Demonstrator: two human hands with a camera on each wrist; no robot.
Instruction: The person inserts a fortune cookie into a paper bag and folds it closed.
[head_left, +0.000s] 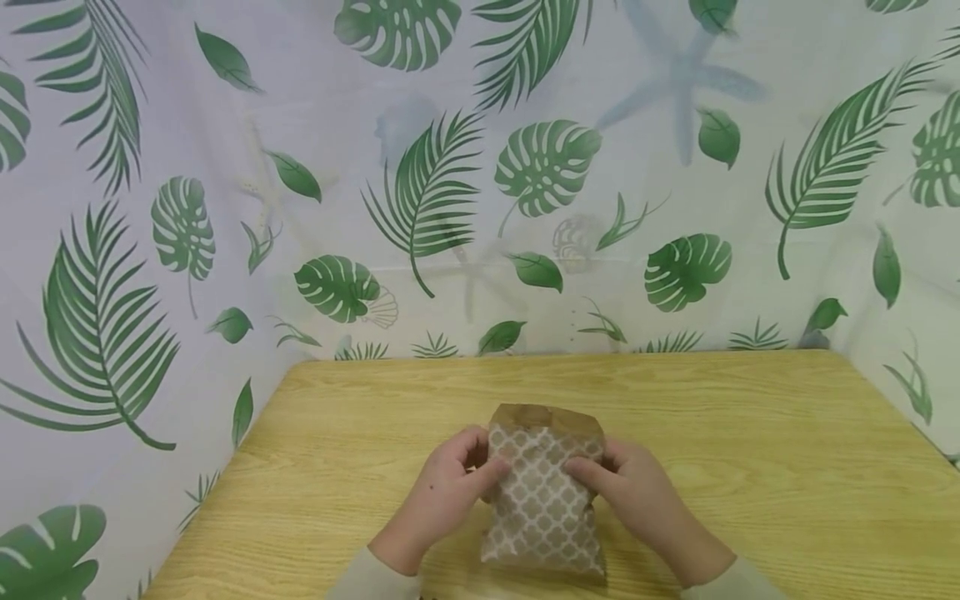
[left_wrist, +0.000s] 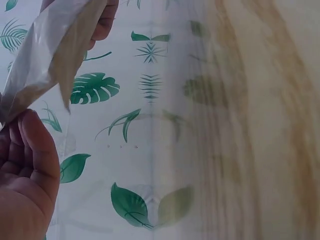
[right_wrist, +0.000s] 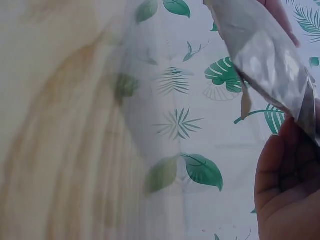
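Note:
A brown paper bag (head_left: 546, 500) with a white lattice print and a plain brown upper edge is held upright, tilted back slightly, near the front of the wooden table. My left hand (head_left: 446, 492) grips its left side, thumb on the printed face and fingers behind. On the opposite side my right hand (head_left: 641, 492) pinches the bag the same way. Seen from the left wrist, the bag (left_wrist: 55, 55) slants above the left palm (left_wrist: 27, 185). The right wrist view shows its creased, shiny surface (right_wrist: 270, 60) against the right fingers. Its contents are hidden.
The light wooden table (head_left: 360, 417) extends behind and to both sides of the hands. A white curtain (head_left: 465, 333) printed with green leaves hangs along its back edge and both sides.

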